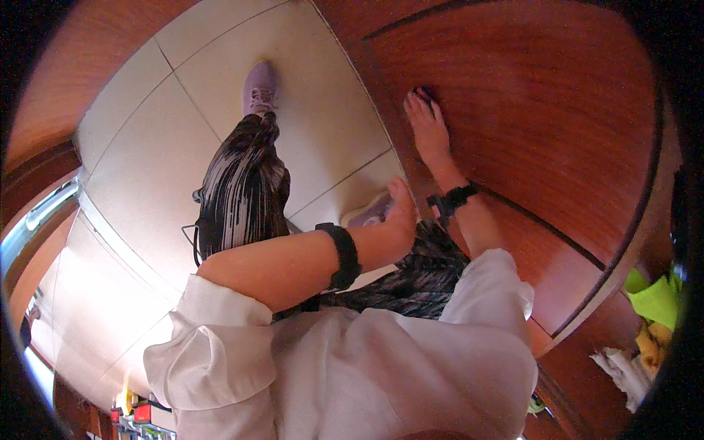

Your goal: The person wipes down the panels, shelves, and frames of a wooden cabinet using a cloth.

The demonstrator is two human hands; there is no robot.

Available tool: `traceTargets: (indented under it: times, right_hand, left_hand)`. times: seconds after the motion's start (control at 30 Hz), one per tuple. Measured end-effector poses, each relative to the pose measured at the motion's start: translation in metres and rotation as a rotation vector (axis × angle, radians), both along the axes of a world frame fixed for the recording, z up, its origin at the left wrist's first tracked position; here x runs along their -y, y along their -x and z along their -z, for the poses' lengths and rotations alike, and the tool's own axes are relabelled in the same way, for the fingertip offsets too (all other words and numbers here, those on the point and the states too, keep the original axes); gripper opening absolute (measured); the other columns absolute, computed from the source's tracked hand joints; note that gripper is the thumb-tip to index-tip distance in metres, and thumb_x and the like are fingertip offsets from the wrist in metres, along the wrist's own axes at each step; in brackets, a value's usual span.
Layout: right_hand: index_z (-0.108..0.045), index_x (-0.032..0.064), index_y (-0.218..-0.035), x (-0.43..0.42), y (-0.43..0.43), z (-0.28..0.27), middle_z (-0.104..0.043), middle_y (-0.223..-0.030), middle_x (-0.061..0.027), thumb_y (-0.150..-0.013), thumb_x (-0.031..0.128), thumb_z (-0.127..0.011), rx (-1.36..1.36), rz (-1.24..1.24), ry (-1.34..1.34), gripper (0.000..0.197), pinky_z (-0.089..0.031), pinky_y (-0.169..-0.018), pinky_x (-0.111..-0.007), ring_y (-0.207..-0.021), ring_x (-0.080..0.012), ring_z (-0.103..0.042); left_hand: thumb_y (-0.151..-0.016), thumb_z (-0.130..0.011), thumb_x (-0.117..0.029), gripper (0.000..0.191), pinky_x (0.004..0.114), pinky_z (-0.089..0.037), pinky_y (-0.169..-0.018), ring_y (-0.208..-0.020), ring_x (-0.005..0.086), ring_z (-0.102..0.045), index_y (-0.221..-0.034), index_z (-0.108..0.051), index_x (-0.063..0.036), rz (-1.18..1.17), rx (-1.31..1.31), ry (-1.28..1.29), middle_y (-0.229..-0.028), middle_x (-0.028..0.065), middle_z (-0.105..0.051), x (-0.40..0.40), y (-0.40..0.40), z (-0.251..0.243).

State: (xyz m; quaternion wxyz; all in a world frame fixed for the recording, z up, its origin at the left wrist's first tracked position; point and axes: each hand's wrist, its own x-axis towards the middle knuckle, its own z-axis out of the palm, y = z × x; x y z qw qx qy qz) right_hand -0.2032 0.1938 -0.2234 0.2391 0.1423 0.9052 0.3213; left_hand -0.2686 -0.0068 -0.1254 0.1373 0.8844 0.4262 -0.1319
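My right hand (429, 129) reaches up to the red-brown wooden cabinet front (528, 121), its fingers closed over a small dark handle (423, 92). Much of that handle is hidden by the fingers. Lower and to the left, my left hand (402, 212) is beside the cabinet's bottom edge, above a lilac shoe (374, 212). It is seen from the side, with most fingers hidden; no object shows in it. Both wrists wear black straps.
Pale floor tiles (154, 143) lie around my other lilac shoe (259, 85). More wooden furniture (82, 71) curves along the upper left. Bright green fabric (654, 300) and white cloth (621, 374) are at the far right; boxes (151, 413) stand at the lower left.
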Motion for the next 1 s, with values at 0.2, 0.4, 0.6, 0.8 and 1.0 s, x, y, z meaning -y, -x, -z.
traceTargets:
  times: [0.2, 0.4, 0.6, 0.8, 1.0]
  right_hand:
    - [-0.034, 0.0144, -0.139, -0.015, 0.01, 0.015, -0.024, -0.148, 0.001, -0.087, 0.017, -0.043, 0.139, -0.098, 0.031, 0.053, -0.009, -0.111, -0.036, -0.136, -0.0155, -0.019]
    - [-0.035, 0.0143, -0.138, -0.046, 0.102, 0.055, -0.025, -0.147, 0.0011, -0.088, 0.016, -0.041, 0.032, -0.146, -0.026, 0.05, -0.008, -0.112, -0.038, -0.137, -0.0155, -0.016]
    - [-0.036, 0.0142, -0.137, -0.047, 0.085, 0.068, -0.025, -0.147, 0.0, -0.089, 0.017, -0.04, 0.083, -0.126, 0.018, 0.048, -0.008, -0.112, -0.039, -0.136, -0.0169, -0.017]
    - [-0.037, 0.0111, -0.136, -0.013, -0.028, 0.04, -0.027, -0.146, -0.0005, -0.086, 0.013, -0.045, 0.131, -0.113, 0.141, 0.05, -0.013, -0.112, -0.037, -0.134, -0.015, -0.022]
    - [-0.038, 0.0149, -0.136, 0.02, -0.047, -0.127, -0.027, -0.146, -0.0007, -0.08, 0.006, -0.052, -0.1, 0.074, 0.044, 0.058, -0.018, -0.11, -0.038, -0.132, -0.0164, -0.027]
  left_hand:
    - [-0.085, -0.051, -0.021, 0.04, 0.065, -0.03, -0.09, -0.11, 0.0383, -0.049, -0.121, -0.055, -0.004, 0.014, -0.167, 0.103, -0.123, 0.0151, -0.054, 0.005, -0.006, 0.001]
    - [-0.085, -0.051, -0.023, 0.04, 0.064, -0.032, -0.089, -0.109, 0.035, -0.051, -0.119, -0.056, -0.0022, -0.049, -0.092, 0.078, -0.121, 0.0153, -0.055, 0.0, 0.005, -0.017]
    - [-0.085, -0.052, -0.035, 0.041, 0.063, -0.032, -0.089, -0.104, 0.0296, -0.053, -0.116, -0.059, -0.0076, -0.086, -0.118, 0.118, -0.114, 0.0109, -0.058, -0.006, -0.014, 0.007]
    - [-0.091, -0.039, -0.047, 0.049, 0.066, -0.028, -0.088, -0.096, 0.0279, -0.055, -0.095, -0.065, -0.006, -0.298, -0.097, -0.31, -0.098, 0.0113, -0.061, 0.013, -0.028, 0.047]
    - [-0.088, -0.043, -0.029, 0.029, 0.065, -0.026, -0.091, -0.09, 0.0335, -0.054, -0.077, -0.058, -0.0068, -0.113, 0.033, -0.186, -0.087, 0.0121, -0.057, -0.012, 0.004, 0.051]
